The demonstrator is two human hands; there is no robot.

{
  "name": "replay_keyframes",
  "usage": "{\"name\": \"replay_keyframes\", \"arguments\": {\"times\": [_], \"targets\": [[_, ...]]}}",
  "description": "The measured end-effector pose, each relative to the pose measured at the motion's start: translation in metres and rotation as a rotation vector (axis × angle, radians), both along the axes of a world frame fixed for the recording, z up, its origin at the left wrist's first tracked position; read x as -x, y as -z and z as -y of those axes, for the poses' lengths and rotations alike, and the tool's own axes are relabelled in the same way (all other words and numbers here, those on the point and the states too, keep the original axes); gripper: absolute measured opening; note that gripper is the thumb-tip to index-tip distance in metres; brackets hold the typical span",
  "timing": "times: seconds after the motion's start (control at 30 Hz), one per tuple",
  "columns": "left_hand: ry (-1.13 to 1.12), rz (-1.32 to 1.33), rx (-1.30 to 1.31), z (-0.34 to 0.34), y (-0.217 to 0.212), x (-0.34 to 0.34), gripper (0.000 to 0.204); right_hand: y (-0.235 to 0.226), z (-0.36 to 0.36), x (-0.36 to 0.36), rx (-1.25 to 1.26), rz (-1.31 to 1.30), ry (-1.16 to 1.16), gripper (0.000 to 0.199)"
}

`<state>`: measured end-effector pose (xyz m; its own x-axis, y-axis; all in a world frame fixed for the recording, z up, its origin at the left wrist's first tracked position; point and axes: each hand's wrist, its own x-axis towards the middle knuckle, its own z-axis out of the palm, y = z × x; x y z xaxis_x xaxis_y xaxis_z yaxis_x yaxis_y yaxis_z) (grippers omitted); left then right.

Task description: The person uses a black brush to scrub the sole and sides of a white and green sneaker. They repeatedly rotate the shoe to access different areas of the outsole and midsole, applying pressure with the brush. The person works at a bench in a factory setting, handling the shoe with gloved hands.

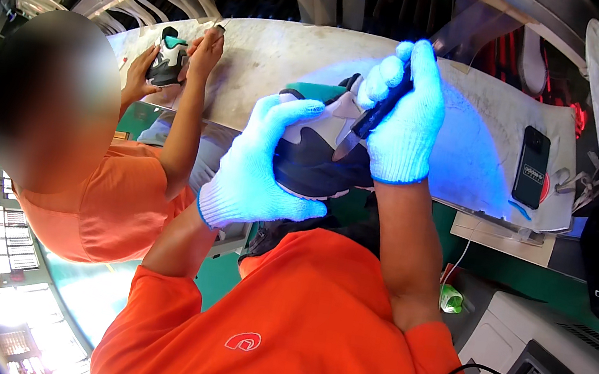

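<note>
Cradling the dark sneaker (311, 162) above the desk (273, 51), your gloved left hand (255, 173) wraps its heel so it sits steady while your right hand (403, 117) clamps a black pen-like tool (372, 116) against the upper.

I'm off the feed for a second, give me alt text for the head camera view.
A left hand in a pale blue glove grips a dark, grey and teal shoe while the gloved right hand holds a dark tool against it. Left of them, a co-worker in orange handles a similar shoe over the white workbench.
</note>
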<state>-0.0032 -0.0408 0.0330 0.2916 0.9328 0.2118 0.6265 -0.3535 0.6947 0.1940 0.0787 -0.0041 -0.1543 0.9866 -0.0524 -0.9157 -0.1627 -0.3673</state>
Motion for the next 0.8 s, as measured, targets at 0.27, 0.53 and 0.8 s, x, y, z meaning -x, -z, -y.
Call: {"name": "replay_keyframes", "arguments": {"times": [0.27, 0.53, 0.8], "targets": [[0.047, -0.026, -0.06, -0.014, 0.002, -0.008, 0.112, 0.004, 0.004, -0.022, -0.193, 0.126, 0.016, 0.028], [0.156, -0.166, -0.16, -0.018, -0.023, -0.034, 0.106, 0.003, 0.022, -0.025, -0.228, -0.314, -0.019, 0.039], [0.145, -0.214, -0.282, -0.01, -0.028, -0.05, 0.095, -0.023, 0.039, -0.028, -0.166, -0.075, 0.106, 0.035]]}}
